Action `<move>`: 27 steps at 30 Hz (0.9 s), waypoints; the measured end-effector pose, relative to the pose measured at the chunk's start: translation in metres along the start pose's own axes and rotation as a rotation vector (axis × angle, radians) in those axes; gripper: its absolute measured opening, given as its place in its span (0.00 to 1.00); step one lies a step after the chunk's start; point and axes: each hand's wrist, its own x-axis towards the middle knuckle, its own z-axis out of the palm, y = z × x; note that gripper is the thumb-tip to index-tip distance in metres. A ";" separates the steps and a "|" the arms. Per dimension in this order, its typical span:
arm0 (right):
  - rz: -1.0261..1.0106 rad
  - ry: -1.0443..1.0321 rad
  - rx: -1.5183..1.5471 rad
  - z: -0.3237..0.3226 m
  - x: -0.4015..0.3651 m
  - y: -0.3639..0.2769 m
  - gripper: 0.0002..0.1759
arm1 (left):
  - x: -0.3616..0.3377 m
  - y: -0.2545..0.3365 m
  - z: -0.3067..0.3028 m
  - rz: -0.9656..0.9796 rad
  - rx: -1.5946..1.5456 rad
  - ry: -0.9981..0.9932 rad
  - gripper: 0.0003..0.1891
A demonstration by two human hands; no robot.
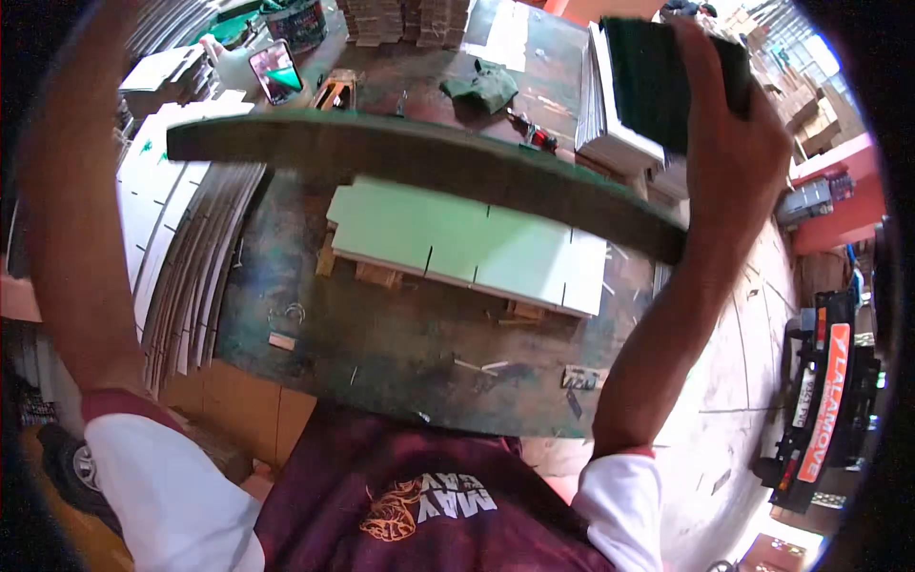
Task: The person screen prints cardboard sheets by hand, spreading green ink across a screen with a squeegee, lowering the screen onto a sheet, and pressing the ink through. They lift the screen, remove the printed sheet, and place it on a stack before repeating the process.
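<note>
Now the right hand (742,129) clutches a dark block (650,81) by the right edge of the bench (400,334); left hand unseen, grip unclear.

The block (643,86) in the right hand (739,133) is blackish green. Left of that hand, the long board (429,167) shows a dark grey-brown side with a thin green edge. Just below the board, the panel (457,238) is white, tinted pale green, with short black lines. Far left of the hand, the sheets (152,214) are white with black marks. Below the hand, the shirt (324,486) is maroon with white lettering, an orange drawing and white sleeves (624,496).
</note>
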 end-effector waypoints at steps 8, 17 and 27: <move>-0.243 0.003 0.333 0.033 0.054 -0.015 0.28 | -0.155 -0.024 0.045 -0.132 -0.568 0.463 0.24; -0.275 -0.113 0.350 0.015 0.035 -0.022 0.28 | -0.191 -0.045 0.188 -0.463 -0.861 0.731 0.17; -0.073 -0.081 0.006 -0.011 -0.056 0.007 0.37 | -0.199 -0.035 0.184 -0.587 -1.057 1.220 0.31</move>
